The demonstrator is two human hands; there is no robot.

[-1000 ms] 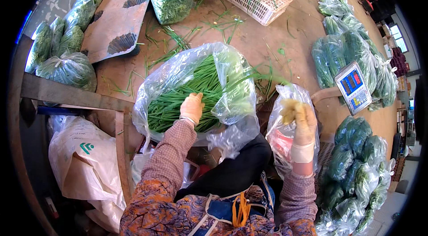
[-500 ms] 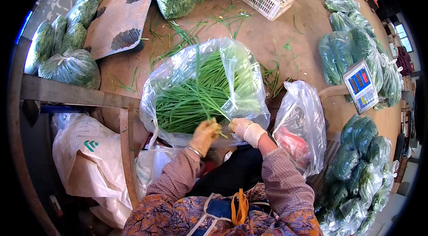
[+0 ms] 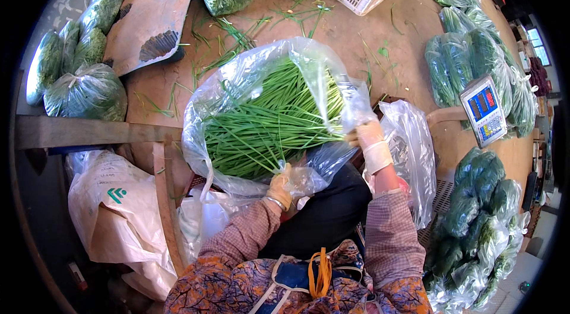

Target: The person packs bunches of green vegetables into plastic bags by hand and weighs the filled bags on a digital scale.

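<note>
The gloved right hand (image 3: 370, 139) has moved to the right rim of the clear plastic bag (image 3: 231, 82) of slender green stalks (image 3: 270, 121); its fingers and the gloved left hand's (image 3: 279, 187) clamp film.

2 forearms (image 3: 386, 228) extend forward; the left hand (image 3: 280, 188) is curled low, the right hand (image 3: 370, 139) curled higher.

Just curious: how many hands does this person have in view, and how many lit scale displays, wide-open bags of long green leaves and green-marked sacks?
Left hand and right hand: 2
Lit scale display: 1
Wide-open bag: 1
Green-marked sack: 1
Total: 5
</note>
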